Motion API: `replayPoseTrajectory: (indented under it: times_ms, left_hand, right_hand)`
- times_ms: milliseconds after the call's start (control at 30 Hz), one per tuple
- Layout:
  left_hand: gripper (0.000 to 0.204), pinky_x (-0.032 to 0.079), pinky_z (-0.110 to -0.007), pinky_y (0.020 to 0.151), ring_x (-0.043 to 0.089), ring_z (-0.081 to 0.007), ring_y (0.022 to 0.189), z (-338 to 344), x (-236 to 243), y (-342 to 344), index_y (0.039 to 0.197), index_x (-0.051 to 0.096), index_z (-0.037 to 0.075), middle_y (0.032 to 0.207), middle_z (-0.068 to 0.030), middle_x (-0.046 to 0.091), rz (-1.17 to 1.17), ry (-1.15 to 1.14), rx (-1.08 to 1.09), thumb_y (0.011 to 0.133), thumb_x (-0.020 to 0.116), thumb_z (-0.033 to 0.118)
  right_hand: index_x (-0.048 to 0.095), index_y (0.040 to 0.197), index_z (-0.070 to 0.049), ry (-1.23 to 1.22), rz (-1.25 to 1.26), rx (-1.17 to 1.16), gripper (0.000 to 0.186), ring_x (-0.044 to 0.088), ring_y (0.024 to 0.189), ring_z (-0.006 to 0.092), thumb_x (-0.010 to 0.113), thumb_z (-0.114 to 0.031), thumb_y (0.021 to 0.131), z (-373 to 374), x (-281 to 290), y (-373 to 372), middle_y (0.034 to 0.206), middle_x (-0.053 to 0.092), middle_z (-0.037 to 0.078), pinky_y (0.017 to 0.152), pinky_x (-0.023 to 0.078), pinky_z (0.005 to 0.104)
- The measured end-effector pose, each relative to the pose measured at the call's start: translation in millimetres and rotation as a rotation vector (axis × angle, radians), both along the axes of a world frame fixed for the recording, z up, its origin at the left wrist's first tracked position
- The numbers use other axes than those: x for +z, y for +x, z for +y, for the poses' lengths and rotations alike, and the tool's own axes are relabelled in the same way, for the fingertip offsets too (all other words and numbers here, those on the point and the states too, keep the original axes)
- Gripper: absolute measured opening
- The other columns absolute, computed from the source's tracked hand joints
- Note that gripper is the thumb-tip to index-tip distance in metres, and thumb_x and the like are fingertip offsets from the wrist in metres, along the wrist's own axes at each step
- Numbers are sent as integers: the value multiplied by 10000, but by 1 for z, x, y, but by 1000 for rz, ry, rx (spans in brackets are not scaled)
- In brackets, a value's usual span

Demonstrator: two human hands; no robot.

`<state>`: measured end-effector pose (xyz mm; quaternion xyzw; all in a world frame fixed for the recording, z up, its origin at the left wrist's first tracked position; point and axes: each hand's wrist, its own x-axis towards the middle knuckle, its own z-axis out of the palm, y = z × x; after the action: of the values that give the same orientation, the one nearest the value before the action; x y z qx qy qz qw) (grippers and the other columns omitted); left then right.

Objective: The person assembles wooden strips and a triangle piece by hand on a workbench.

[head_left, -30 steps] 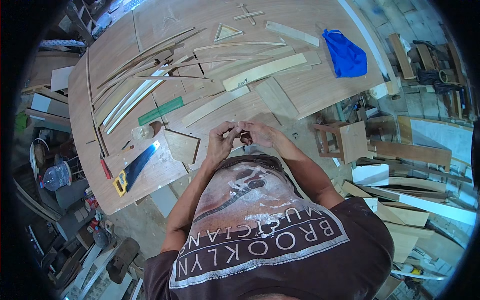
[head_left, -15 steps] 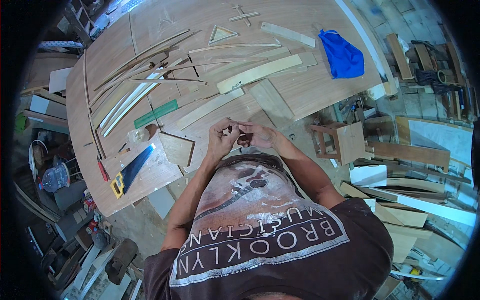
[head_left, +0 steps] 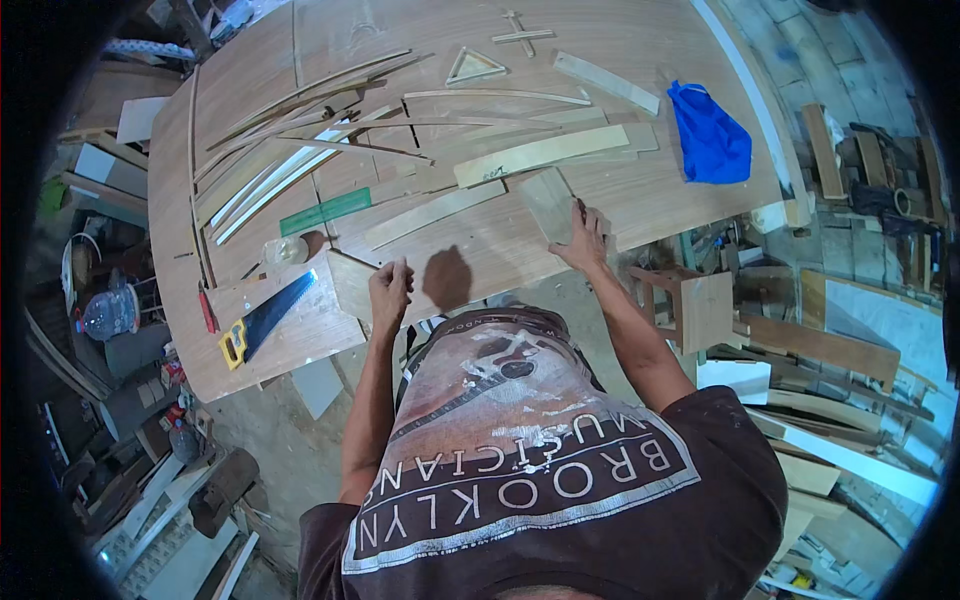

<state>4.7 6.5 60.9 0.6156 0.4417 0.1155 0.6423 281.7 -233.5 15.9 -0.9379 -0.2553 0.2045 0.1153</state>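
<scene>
Near the blue bag, right hand presses flat on a wooden board, left hand loosely curled

Whatever the curled left hand pinches near the frame's centre is too small to tell, hidden by its fingers.

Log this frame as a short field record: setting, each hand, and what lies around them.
setting: wooden workbench in a cluttered workshop
right hand: resting on a flat rectangular wood piece near the bench's front edge
left hand: fingers curled at the bench's front edge; whether it holds anything cannot be told
near left hand: handsaw with yellow handle, green ruler
elsewhere on bench: thin curved wood strips, wooden triangle, blue cloth
</scene>
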Motion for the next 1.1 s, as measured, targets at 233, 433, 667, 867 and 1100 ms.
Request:
replayPoseTrajectory:
  times_ms: [233,433,667,867,1100]
  left_hand:
    - [358,437,-241,528,536,-87,610,1,-16,-56,808,632,44,682,-8,579,152,-50,201,931,562,373]
    - [324,483,-263,609,606,-128,769,0,0,-20,993,643,33,868,-46,633,73,-31,42,909,609,345]
    - [494,540,-303,714,634,-169,908,-9,50,43,1277,518,55,1078,-74,633,-199,-137,89,858,696,245]
    - [506,524,-282,668,622,-128,816,-9,42,33,1304,518,76,1011,-55,650,-276,-280,-47,853,712,199]
    - [541,522,-324,716,621,-190,934,11,-6,-3,1371,454,85,1111,-150,631,-3,4,-90,905,629,298]
  right_hand:
    - [477,1326,-40,626,778,-115,686,586,1044,290,687,-362,758,-22,-2,10,1148,576,195,885,476,397]
    - [429,1359,-11,1085,1658,-200,641,612,1027,365,404,-477,918,10,64,-29,1232,564,229,831,516,444]
    - [346,1408,-3,956,2031,-177,753,570,1068,459,415,-549,894,51,78,-60,1290,467,341,843,507,517]
    - [367,1383,14,859,2104,-142,721,593,1032,432,487,-497,890,53,79,-69,1262,499,316,848,516,476]
    - [505,1274,11,1022,1614,-343,535,619,1022,286,526,-364,894,-22,24,-1,1173,608,189,908,483,390]
